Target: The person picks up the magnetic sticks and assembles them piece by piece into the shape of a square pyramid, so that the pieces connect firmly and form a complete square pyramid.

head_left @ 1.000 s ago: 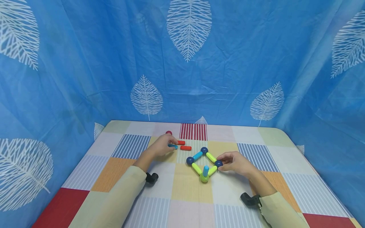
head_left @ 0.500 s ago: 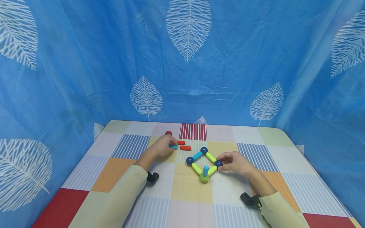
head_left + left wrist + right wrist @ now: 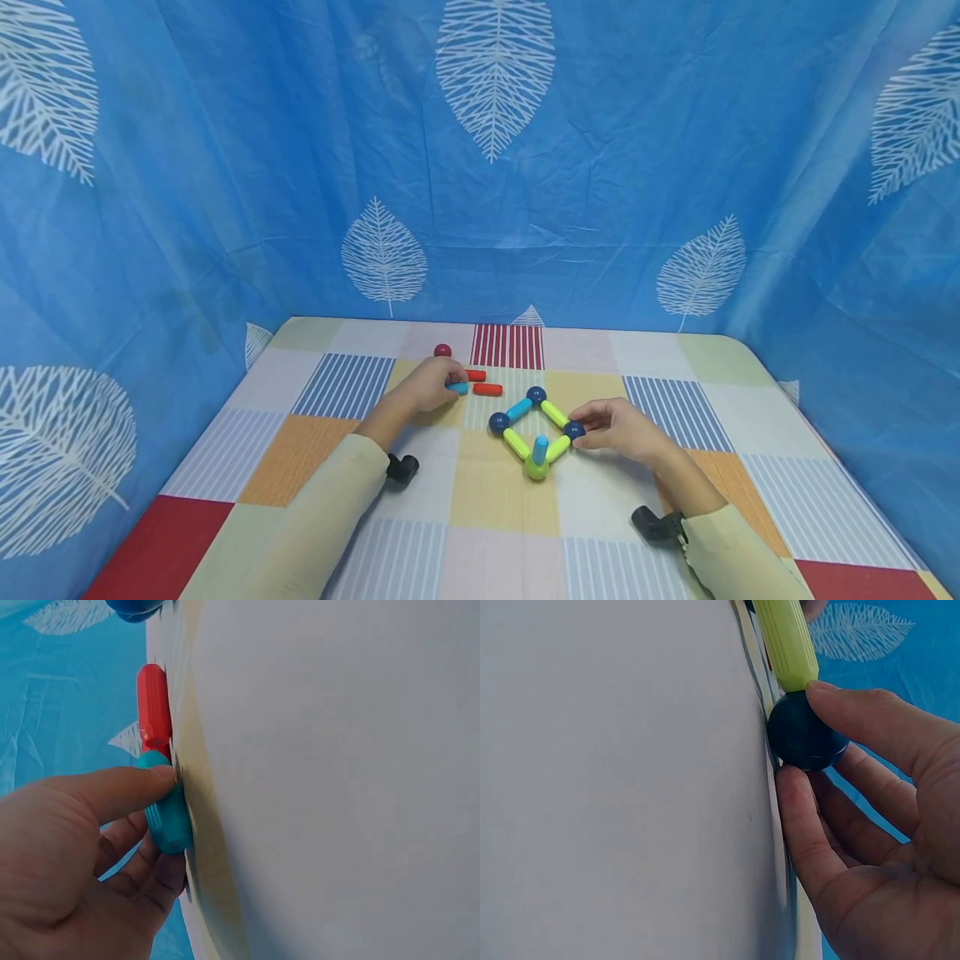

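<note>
The left hand (image 3: 427,386) pinches a blue rod (image 3: 169,817), best kept clear of the nearer red rod (image 3: 488,389); the right hand (image 3: 621,431) pinches (ideally, steadily) the right dark-blue ball (image 3: 573,430).

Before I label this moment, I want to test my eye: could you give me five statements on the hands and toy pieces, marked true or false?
1. The left hand pinches a blue stick. True.
2. The right hand touches nothing. False: it pinches a dark blue ball.
3. An upright blue stick stands on the green ball. True.
4. Only one red stick shows. False: two red sticks do.
5. The red ball lies beyond the left hand. True.
</note>
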A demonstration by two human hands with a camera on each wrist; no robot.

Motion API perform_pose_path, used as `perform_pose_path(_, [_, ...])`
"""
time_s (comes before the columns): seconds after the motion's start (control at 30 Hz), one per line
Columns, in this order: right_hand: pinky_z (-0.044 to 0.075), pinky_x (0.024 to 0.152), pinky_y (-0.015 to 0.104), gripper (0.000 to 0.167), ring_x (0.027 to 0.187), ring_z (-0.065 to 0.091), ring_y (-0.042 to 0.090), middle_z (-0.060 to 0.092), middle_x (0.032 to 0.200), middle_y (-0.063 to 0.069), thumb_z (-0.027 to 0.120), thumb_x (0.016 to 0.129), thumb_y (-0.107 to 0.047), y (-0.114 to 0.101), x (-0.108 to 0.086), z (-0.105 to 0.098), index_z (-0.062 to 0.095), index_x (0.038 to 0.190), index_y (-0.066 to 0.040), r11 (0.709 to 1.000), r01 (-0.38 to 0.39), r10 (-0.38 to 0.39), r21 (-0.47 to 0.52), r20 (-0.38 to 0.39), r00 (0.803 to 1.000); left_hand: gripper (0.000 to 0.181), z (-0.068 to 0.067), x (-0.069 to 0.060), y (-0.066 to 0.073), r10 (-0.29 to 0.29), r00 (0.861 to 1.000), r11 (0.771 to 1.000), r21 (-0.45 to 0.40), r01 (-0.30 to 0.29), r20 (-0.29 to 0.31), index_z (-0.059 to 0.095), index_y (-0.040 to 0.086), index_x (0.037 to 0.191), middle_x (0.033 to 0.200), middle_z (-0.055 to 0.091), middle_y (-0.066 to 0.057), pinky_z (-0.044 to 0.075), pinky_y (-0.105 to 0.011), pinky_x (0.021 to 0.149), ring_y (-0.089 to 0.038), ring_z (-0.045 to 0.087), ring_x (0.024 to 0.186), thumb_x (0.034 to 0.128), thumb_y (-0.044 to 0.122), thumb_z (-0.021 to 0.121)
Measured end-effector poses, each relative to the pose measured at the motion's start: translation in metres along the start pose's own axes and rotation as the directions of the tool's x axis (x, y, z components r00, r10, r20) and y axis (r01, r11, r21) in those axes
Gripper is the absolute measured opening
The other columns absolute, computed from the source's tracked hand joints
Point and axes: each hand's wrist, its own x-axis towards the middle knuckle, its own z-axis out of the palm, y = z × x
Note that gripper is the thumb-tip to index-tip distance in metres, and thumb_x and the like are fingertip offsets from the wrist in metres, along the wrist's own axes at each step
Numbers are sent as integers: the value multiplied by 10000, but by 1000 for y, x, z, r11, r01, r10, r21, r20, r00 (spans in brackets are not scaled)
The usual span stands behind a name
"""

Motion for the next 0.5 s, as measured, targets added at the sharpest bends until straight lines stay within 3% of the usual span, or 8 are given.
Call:
perform_pose_path(0.2, [568,749,235,419,931,645,155,719,1091,152,828,848,-111,-1,-1,0,698,1219,34,1000,4,-4,7,4,1000,243,0,-6,0,23,1000,997,-69,-24,-17,738,146,1185,1175,713,-12,576,-397,970,-205,634,1073,942,132,736])
perform_pose_path(0.5, [571,755,239,420,944,646,180,719,1088,137,835,840,-112,1,0,-1,702,1215,23,1000,-11,11,8,3,1000,236,1,-18,-1,138,989,970,-195,-147,-57,729,173,1134,1064,688,38,572,-368,884,-176,614,1006,908,129,780])
